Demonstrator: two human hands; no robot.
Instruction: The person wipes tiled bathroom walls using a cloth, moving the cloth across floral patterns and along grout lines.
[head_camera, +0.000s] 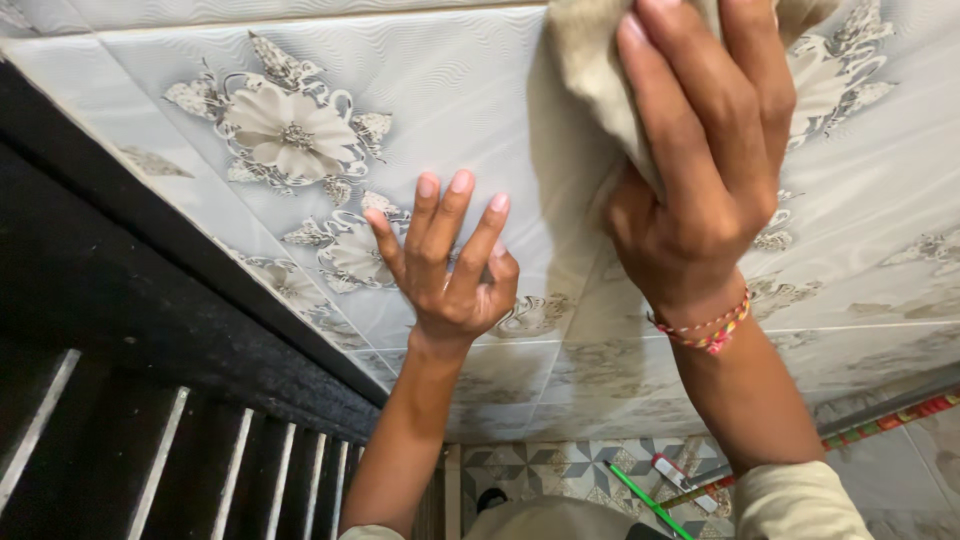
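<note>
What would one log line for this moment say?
left hand: open, flat on flowered wall panel | right hand: grip on beige cloth, pressed to panel | dark frame at left

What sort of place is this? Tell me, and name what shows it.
Probably a home interior: a wall of white flower-embossed panels, a patterned tile floor below and a dark barred frame. The right hand presses a beige cloth; the left hand lies flat on the wall.

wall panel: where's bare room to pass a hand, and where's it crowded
Free: the strip of wall panel between the flower relief and the cloth, above the left hand. Crowded at right, where the right hand presses the cloth.
</note>
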